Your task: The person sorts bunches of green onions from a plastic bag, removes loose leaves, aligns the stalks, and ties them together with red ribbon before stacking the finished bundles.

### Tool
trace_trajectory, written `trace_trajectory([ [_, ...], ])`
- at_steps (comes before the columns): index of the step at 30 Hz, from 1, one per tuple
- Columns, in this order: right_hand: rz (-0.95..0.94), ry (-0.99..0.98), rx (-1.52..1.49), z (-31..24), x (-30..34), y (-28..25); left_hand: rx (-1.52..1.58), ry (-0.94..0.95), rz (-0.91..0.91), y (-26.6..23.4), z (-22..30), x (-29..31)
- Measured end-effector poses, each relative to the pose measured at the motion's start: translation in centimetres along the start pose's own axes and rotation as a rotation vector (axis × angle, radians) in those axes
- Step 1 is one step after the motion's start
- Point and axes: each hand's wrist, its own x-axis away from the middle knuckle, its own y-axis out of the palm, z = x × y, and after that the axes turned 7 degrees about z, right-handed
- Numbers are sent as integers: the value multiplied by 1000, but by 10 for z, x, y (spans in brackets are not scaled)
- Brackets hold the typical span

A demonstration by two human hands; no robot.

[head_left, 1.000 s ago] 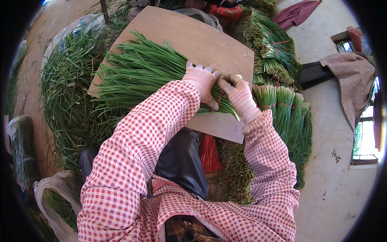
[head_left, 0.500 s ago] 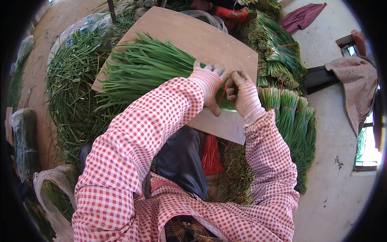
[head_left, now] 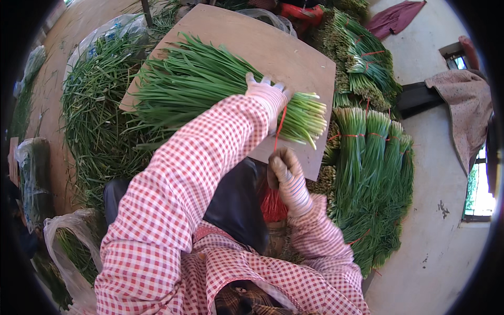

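Note:
A loose bunch of green garlic chives [head_left: 189, 84] lies across a tan board [head_left: 257, 42], leaves to the left and pale stem ends to the right. My left hand [head_left: 269, 97], in a striped glove with bare fingertips, clasps it near the stems, fingers over the far side and thumb on the near side. Beside that hand a thin red string [head_left: 280, 125] crosses the bunch and runs down toward me. At the board's near edge my right hand [head_left: 286, 173] is closed on the string's end. Behind it hangs a bundle of red strings [head_left: 274, 206], partly hidden.
Tied chive bunches [head_left: 362, 152] are stacked right of the board, with more tied bunches [head_left: 362, 58] at the far right. Loose leaves [head_left: 100, 115] heap up on the left. A plastic bag [head_left: 65, 247] stands at the lower left. A wall [head_left: 436, 178] rises on the right.
My right hand has moved from beside the left hand down toward me, drawing the red string out. The pale stem ends now show. My left hand stays on the bunch.

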Motion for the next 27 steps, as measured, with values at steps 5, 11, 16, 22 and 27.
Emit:
trace_trajectory([
  [5,-109,-440,18,-91,-35,-20,-26,148,-101,-34,3,-1],
  [11,176,-505,-256,-96,-111,-45,-215,111,0,-65,5,20],
  [16,154,-146,-271,-62,-158,-88,-178,80,88,-10,4,0],
  [22,-210,-340,455,-125,-149,-62,-193,59,200,11,-9,13],
  [27,-423,-305,1259,-106,-154,-39,-159,110,236,17,-14,8],
])
